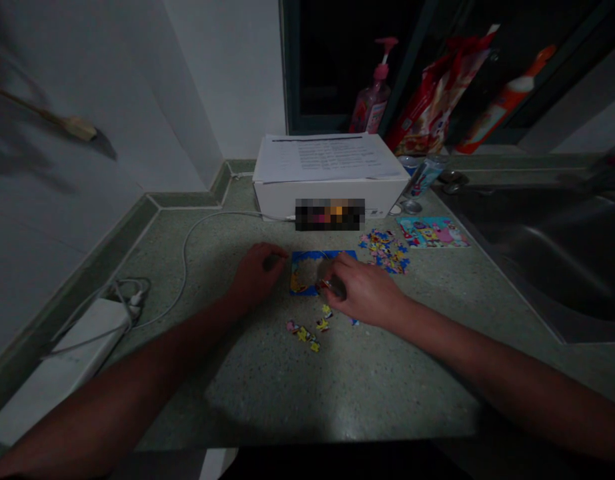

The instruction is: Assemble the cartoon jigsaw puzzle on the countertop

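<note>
A partly assembled jigsaw puzzle [295, 272] with a blue border lies flat on the counter, its middle showing a grey area. My right hand [365, 288] is over its right side, thumb and fingers pinched on a small dark-and-red puzzle piece [324, 284]. Beside the left border is my left hand [257, 272], its fingers curled and the thumb and index fingertips close together; whether anything is between them is hidden. Several loose yellow and pink pieces [303, 334] are spread in front of the puzzle. A heap of mixed pieces [387, 251] lies behind my right hand.
A colourful picture card [432, 233] lies near the sink [552, 240] at right. Behind the puzzle stands a white box [277, 195] with printed paper [332, 157] on top and a blurred-out patch in front. A cable [185, 257] runs left to a white power strip [72, 360].
</note>
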`<action>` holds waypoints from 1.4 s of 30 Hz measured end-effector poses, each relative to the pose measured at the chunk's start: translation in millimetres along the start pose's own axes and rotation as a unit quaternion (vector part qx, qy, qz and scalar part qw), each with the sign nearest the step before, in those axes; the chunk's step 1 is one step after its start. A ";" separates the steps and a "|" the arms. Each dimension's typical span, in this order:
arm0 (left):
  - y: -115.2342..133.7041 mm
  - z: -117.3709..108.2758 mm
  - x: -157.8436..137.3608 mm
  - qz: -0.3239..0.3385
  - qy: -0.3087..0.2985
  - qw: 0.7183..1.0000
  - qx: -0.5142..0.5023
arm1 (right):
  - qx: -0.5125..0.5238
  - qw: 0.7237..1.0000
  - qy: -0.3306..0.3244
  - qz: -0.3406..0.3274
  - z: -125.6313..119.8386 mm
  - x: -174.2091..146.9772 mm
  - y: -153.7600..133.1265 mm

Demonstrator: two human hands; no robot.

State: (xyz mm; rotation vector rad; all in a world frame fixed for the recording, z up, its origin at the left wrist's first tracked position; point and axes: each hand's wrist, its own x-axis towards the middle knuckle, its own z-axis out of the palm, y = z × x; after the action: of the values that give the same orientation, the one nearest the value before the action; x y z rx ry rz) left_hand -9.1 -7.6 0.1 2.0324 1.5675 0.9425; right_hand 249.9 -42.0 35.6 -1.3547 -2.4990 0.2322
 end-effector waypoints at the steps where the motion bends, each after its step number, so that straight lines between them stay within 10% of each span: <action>1: 0.0 0.1 -0.1 -0.001 0.001 1.000 0.000 | -0.002 1.000 0.000 0.002 1.6 1.8 -3.4; 42: 5.2 -3.4 -1.3 -0.014 -0.012 1.000 -0.012 | -0.044 0.999 -0.014 -0.014 8.1 -6.6 -8.8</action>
State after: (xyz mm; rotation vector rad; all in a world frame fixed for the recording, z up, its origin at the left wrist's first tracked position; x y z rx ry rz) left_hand -8.2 -10.6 5.6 1.9918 1.5607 0.9195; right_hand 243.7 -52.3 29.2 -1.3572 -2.5774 0.1380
